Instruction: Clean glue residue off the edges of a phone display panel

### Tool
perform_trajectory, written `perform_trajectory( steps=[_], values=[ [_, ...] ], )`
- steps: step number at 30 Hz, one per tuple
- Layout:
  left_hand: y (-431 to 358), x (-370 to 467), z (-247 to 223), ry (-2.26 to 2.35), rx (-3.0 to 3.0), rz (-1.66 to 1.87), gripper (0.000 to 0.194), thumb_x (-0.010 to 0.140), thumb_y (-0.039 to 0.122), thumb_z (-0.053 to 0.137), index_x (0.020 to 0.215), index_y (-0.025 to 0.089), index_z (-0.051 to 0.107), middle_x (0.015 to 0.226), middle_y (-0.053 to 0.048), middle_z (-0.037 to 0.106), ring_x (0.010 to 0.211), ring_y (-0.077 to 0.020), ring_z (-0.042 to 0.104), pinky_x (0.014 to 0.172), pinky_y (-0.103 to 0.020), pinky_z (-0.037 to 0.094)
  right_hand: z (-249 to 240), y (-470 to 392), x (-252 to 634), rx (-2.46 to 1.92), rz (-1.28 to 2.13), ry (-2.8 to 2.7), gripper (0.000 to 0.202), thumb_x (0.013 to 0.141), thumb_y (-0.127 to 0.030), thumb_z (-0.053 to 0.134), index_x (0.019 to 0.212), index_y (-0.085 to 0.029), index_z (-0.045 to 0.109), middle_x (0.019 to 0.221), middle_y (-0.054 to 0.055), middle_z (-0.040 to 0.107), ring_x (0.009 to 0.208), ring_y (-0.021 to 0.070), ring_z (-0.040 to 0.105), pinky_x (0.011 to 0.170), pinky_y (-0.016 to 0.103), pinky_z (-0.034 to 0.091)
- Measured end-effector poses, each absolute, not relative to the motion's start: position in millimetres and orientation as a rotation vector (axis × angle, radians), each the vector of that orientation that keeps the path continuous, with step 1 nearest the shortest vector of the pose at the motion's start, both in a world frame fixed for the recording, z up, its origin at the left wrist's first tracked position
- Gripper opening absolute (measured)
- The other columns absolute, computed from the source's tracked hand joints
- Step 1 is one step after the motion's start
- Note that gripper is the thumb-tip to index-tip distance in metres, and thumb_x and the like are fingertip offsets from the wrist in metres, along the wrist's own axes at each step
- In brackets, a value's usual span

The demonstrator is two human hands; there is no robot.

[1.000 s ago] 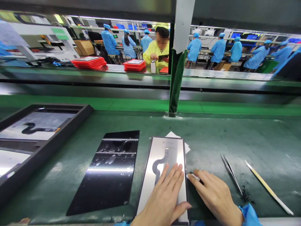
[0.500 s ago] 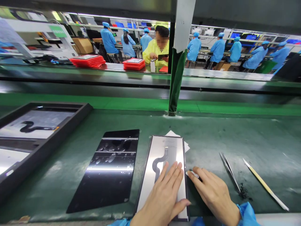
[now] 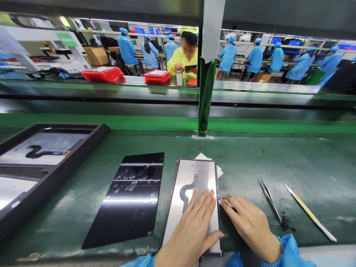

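Observation:
My left hand point(image 3: 191, 226) lies flat on the silvery back of a display panel point(image 3: 174, 226), its fingers stretched out. A dark curved ribbon cable point(image 3: 183, 193) runs over that back, partly hidden by the hand. Beside the panel's right edge, my right hand point(image 3: 247, 222) is closed with a small white piece point(image 3: 227, 203) pinched at its fingertips; its exact kind is hidden. The fingertips are at the panel's edge. A white sheet point(image 3: 218, 170) pokes out from under the panel's top right corner. Left of the panel lies a glossy black screen point(image 3: 128, 211).
Metal tweezers point(image 3: 269, 198) and a pale pointed stick point(image 3: 310, 213) lie to the right, near black scraps point(image 3: 286, 221). At left sits a black tray point(image 3: 69, 157) with panels. A green-wrapped post point(image 3: 205, 96) rises behind. Across the bench sits a person in yellow point(image 3: 178, 59).
The view has shifted slightly. Both hands stay in nearly the same places on and beside the panel, with only slight movement of the right fingers along its edge.

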State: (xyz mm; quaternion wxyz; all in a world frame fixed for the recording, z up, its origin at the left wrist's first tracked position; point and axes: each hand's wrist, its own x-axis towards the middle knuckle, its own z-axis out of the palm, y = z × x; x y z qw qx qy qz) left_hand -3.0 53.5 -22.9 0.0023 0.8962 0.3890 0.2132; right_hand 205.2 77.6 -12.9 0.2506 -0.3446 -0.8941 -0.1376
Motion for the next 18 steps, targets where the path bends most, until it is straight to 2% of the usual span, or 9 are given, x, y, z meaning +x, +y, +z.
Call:
perform_trajectory(
  steps=[9, 13, 18],
  values=[
    [53.2, -4.0, -23.9, 1.217, 2.787, 0.713, 0.071, 0.091, 0.036, 0.068, 0.147, 0.005, 0.036, 0.145, -0.021, 0.052, 0.139, -0.0321, 0.046, 0.113, -0.053, 0.041, -15.2, 78.7, 207.0, -0.939, -0.349, -2.422, 0.035, 0.104, -0.012, 0.031, 0.104, -0.014, 0.066, 0.090, 0.009, 0.069, 0.069, 0.0156, 0.061, 0.059, 0.028, 0.042],
    [53.1, -3.9, -25.2, 1.222, 2.777, 0.693, 0.070, 0.091, 0.035, 0.069, 0.145, 0.005, 0.037, 0.146, -0.022, 0.051, 0.139, -0.0328, 0.045, 0.112, -0.054, 0.041, -15.8, 78.3, 206.9, -0.912, -0.361, -2.456, 0.037, 0.103, -0.009, 0.030, 0.102, -0.013, 0.066, 0.092, 0.010, 0.070, 0.070, 0.0170, 0.060, 0.060, 0.030, 0.042],
    [53.6, -4.6, -25.7, 1.215, 2.766, 0.686, 0.069, 0.093, 0.035, 0.066, 0.147, 0.007, 0.034, 0.146, -0.021, 0.050, 0.139, -0.0321, 0.045, 0.112, -0.054, 0.042, -15.9, 79.5, 206.4, -0.919, -0.322, -2.431, 0.039, 0.105, -0.013, 0.027, 0.103, -0.013, 0.066, 0.090, 0.008, 0.070, 0.071, 0.0168, 0.059, 0.060, 0.030, 0.041]
  ],
)
